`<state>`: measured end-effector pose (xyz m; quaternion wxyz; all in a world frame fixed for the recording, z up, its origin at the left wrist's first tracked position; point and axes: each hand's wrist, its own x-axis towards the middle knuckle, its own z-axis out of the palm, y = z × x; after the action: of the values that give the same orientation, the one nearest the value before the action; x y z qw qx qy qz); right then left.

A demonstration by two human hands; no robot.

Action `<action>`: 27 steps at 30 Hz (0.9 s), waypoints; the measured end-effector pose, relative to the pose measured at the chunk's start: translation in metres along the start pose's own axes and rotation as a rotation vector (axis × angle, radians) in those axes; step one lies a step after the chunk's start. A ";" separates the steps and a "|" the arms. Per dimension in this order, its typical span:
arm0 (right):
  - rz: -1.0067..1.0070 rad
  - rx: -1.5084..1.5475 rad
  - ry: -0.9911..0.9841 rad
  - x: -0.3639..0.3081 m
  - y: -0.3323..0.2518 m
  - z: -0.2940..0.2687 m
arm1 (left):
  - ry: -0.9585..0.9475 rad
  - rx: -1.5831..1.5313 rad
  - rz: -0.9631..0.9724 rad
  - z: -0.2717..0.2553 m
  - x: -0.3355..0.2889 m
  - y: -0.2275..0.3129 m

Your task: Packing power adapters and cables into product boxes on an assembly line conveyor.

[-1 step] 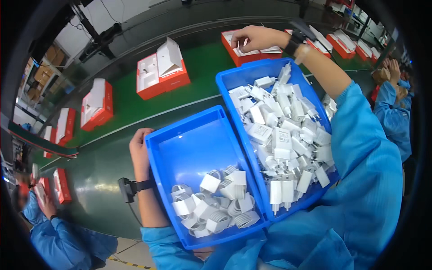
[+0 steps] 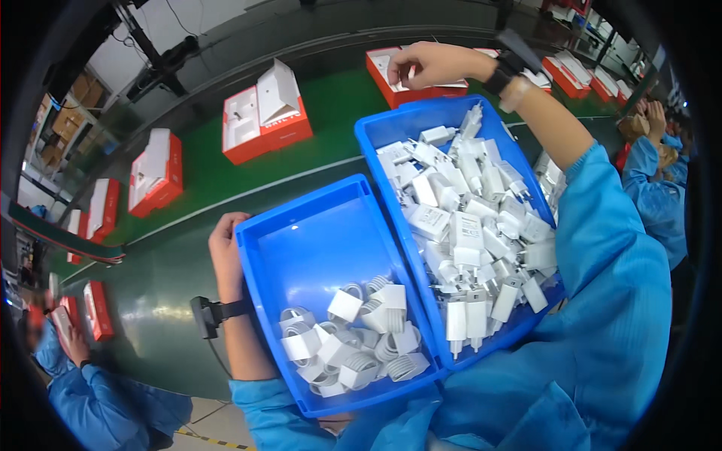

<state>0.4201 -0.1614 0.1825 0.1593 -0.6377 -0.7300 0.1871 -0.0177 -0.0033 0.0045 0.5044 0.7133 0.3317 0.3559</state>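
Observation:
My right hand (image 2: 423, 65) hangs over an open red-and-white box (image 2: 382, 74) on the far side, its fingers curled in a pinch. A small white bit shows by the fingertips, too little of it to name. At the upper left corner of a shallow blue tray (image 2: 301, 218), my left hand (image 2: 226, 244) grips the edge, fingertips partly hidden. Coiled white cables (image 2: 359, 370) in paper sleeves fill the near part of that tray. Right of it, a second blue tray (image 2: 366, 143) holds a heap of white charger plugs (image 2: 468, 239), under my right arm.
More open red boxes (image 2: 277, 137) stand in a row along the green belt (image 2: 197, 161). A co-worker's hand (image 2: 73, 344) holds a box at the lower left. Another person (image 2: 653, 180) sits at the far right. Clear-wrapped white pieces (image 2: 549, 180) lie beside the charger tray.
The whole picture has shifted slightly to the left. Both hands keep nearly the same places and poses.

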 end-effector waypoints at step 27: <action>0.374 -1.041 -0.333 -0.110 -0.048 0.030 | -0.033 0.031 0.050 0.003 0.004 0.001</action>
<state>0.3788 -0.2785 0.1796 -0.3283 -0.7122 -0.6160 -0.0739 -0.0132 -0.0018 0.0051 0.4897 0.7348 0.3109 0.3515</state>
